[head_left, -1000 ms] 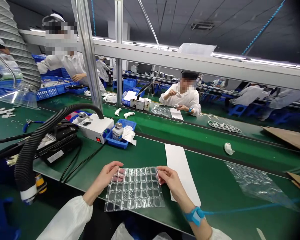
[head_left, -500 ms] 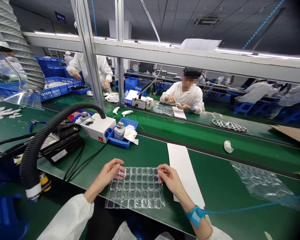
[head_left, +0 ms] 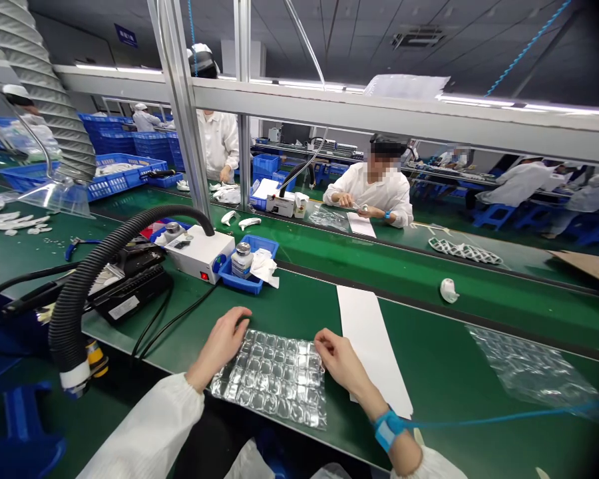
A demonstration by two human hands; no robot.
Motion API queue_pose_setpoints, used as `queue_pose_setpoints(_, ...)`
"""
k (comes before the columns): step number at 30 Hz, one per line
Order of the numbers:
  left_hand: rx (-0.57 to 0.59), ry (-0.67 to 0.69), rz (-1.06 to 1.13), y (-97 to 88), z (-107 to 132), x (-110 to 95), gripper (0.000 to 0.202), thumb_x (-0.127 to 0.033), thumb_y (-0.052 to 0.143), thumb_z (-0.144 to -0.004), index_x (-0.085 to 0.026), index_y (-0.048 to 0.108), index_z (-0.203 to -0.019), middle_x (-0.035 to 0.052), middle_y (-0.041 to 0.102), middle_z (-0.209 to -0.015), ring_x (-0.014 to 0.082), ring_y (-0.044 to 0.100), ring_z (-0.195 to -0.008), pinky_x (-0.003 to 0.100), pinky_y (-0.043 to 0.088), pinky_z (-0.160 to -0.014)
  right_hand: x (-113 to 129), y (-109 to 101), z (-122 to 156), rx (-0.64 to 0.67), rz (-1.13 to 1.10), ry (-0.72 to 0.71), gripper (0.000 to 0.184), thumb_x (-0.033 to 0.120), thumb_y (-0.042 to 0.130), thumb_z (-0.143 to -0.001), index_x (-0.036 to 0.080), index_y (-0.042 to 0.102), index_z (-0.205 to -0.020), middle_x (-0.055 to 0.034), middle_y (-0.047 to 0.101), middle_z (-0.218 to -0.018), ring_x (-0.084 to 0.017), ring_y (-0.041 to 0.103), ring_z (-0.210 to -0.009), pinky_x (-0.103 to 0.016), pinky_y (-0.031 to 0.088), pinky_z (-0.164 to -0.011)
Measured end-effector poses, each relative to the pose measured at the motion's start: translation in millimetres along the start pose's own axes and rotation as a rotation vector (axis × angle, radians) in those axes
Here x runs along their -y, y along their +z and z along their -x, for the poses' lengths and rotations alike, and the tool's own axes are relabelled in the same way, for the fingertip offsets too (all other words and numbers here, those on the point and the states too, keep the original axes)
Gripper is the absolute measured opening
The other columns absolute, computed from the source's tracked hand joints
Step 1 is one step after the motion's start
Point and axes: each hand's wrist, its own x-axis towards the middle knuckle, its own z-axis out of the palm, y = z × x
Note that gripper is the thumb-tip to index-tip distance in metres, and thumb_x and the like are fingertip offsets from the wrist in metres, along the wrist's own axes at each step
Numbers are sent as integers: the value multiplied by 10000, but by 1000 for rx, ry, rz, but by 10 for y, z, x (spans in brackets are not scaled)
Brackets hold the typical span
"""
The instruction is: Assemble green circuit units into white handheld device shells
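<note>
A clear plastic tray (head_left: pixel 274 379) with rows of square pockets lies at the front edge of the green bench, its near side reaching over the edge. At its far left corner is my left hand (head_left: pixel 225 342), thumb and forefinger apart and the other fingers mostly hidden. My right hand (head_left: pixel 340 359) has its curled fingers and thumb on the tray's right edge. A blue wrist strap (head_left: pixel 389 429) with a cord is on my right wrist. Just right of that hand lies a long white sheet (head_left: pixel 372 346).
A white box (head_left: pixel 197 256) with a black hose (head_left: pixel 80 286) stands at left, beside a blue bin (head_left: pixel 244 283) holding a bottle and tissue. Beyond runs a green belt (head_left: pixel 359 263) with a white part (head_left: pixel 448 291). Clear film (head_left: pixel 534 366) lies right. A co-worker (head_left: pixel 372 189) sits opposite.
The tray has turned slightly, its right side lower and its surface brighter with reflections. My left fingers no longer show beneath it. The white part has shifted left; a standing co-worker has moved right.
</note>
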Motion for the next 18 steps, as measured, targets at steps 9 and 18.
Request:
queue_pose_setpoints(9,183,367,-471,845,444,-149,364,-314,563,-890,-281,551,-1252,23,547,-1385,304,451,-1268,589,272,-1109,-52,74,54,-125,745,-430,300,85,306,-927,180,554,-789,-82,542,-834,-215,488,-754,-328,372,-659)
queue_pose_setpoints(18,151,442,-605,818,442,-86,354,-322,513,-918,-265,525,-1267,37,562,-1363,286,483,-1242,566,331,-1087,-153,-33,-5,-70,460,-174,246,207,324,-973,192,521,-826,-63,585,-814,-201,562,-760,-328,449,-711)
